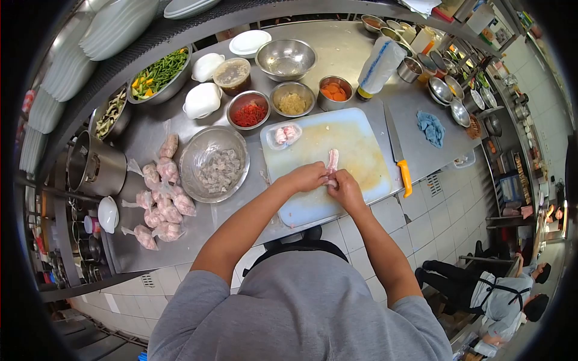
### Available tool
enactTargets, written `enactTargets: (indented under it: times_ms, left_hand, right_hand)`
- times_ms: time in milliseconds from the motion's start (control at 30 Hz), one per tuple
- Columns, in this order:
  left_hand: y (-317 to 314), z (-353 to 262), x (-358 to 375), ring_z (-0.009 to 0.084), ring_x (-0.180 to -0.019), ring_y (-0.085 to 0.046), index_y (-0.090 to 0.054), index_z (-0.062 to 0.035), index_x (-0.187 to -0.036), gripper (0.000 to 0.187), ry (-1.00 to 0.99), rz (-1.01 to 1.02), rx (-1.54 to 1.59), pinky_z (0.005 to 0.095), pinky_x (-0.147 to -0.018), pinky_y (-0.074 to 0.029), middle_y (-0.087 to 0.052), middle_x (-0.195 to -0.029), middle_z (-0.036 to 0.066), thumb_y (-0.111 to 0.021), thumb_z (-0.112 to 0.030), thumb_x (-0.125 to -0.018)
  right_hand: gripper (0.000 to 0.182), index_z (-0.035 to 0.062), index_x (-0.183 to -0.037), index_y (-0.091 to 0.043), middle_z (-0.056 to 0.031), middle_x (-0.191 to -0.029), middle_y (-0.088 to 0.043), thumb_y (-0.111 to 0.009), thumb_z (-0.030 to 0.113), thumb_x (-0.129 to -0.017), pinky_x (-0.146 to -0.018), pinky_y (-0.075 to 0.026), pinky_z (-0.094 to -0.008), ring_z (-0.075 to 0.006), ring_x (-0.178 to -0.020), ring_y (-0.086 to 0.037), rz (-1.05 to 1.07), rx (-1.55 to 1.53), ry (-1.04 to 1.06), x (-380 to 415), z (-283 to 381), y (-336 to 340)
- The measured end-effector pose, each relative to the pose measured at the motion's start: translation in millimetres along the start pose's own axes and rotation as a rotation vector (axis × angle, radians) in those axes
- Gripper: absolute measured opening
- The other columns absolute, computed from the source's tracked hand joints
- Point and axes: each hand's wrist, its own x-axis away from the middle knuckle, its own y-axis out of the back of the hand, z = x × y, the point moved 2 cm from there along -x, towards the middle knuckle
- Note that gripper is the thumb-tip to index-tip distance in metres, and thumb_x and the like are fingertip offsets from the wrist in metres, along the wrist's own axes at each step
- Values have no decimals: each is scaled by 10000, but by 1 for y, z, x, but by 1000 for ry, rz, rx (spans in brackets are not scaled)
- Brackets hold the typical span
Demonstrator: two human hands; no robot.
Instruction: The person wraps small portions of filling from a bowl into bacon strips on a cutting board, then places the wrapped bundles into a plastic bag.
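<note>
Pink, narrow strip of raw meat (332,161) is held at its near end by both hands on a pale, rectangular plastic cutting board (355,144), its long axis running away from the person toward the far edge of the board. The left hand (308,177) and the right hand (345,188) are seen side by side and touching, the fingers of each pinched narrow on the strip's near end. The board is laid on a stainless-steel table (150,138). A small clear tied bag of pink meat (285,135) is seen at the board's far left corner. A long steel knife with an orange handle (398,157) is laid just beside the board's right edge, blade pointing away. A crumpled blue cloth (431,128) lies further right. To the left, a round steel bowl of greyish chopped meat (214,163) stands near a cluster of tied clear bags of pink meat (161,192). Behind the board, small steel bowls are lined up: red chilli shreds (248,113), a yellowish mince (292,102) and orange carrot pieces (334,92). No writing or label can be read.
</note>
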Motion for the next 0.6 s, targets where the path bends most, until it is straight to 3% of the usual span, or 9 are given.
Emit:
enactTargets:
  times_ms: [100, 167, 200, 300, 400, 467, 500, 567, 600]
  left_hand:
    - [1, -14, 10, 376, -1028, -593, -609, -59, -1144, 315, -22, -131, 88, 445, -910, -489, -578, -1071, 158, -696, -225, -891]
    - [-4, -22, 15, 371, -1042, -593, -595, -63, -1167, 353, -101, -259, 17, 441, -918, -490, -576, -1080, 154, -712, -217, -872]
    - [-4, -24, 15, 367, -1056, -593, -580, -67, -1190, 394, -179, -386, -50, 437, -927, -492, -573, -1089, 150, -727, -209, -853]
    - [-11, -22, 3, 353, -1040, -614, -603, -72, -1152, 356, -84, -348, -145, 432, -913, -509, -576, -1078, 156, -712, -215, -845]
    - [-10, -13, -10, 341, -1032, -617, -630, -66, -1082, 295, 14, -337, -72, 432, -895, -516, -578, -1072, 142, -715, -227, -850]
    - [-4, -6, -19, 341, -1030, -616, -645, -79, -1068, 266, 30, -303, -44, 429, -888, -513, -573, -1072, 139, -719, -227, -860]
    - [0, -3, -22, 341, -1027, -615, -660, -93, -1054, 237, 40, -264, -19, 425, -881, -510, -568, -1072, 137, -723, -228, -869]
    - [7, 2, -31, 341, -1033, -618, -672, -95, -1065, 233, 89, -175, -35, 425, -886, -507, -579, -1090, 142, -711, -232, -881]
    - [9, 4, -36, 341, -1039, -621, -683, -96, -1077, 232, 131, -79, -52, 425, -890, -505, -590, -1108, 147, -698, -237, -893]
  right_hand:
    - [255, 15, -980, -665, -159, -942, -642, -749, 58, -743, -786, -534, -405, -324, -881, -654, 76, -157, -180, -5, -12, 3]
    - [208, -9, -977, -680, -121, -923, -666, -757, 62, -798, -757, -531, -333, -199, -823, -654, 189, -266, -308, -19, -26, 4]
    - [208, -9, -977, -680, -121, -923, -666, -757, 62, -798, -757, -531, -333, -199, -823, -654, 186, -266, -308, -25, -33, 3]
    - [224, 11, -962, -709, -154, -931, -653, -782, 131, -788, -769, -527, -379, -275, -842, -656, 237, -213, -276, -38, -52, 1]
    - [245, -6, -1015, -671, -112, -944, -648, -768, 97, -815, -733, -522, -326, -185, -796, -626, 299, -280, -324, -43, -53, 3]
    - [289, 20, -1050, -627, -116, -973, -627, -755, 72, -796, -776, -518, -371, -243, -840, -623, 7, -219, -137, -40, -32, 19]
    - [289, 20, -1050, -627, -116, -973, -627, -755, 72, -796, -776, -518, -371, -243, -840, -623, 14, -221, -131, -37, -27, 21]
    - [316, 50, -1015, -611, -146, -1024, -626, -750, 61, -732, -853, -497, -435, -339, -966, -607, 75, 21, 183, -32, -13, 23]
    - [309, 68, -985, -613, -139, -1035, -626, -732, 35, -702, -892, -475, -458, -358, -1000, -591, 77, 27, 136, -29, -13, 18]
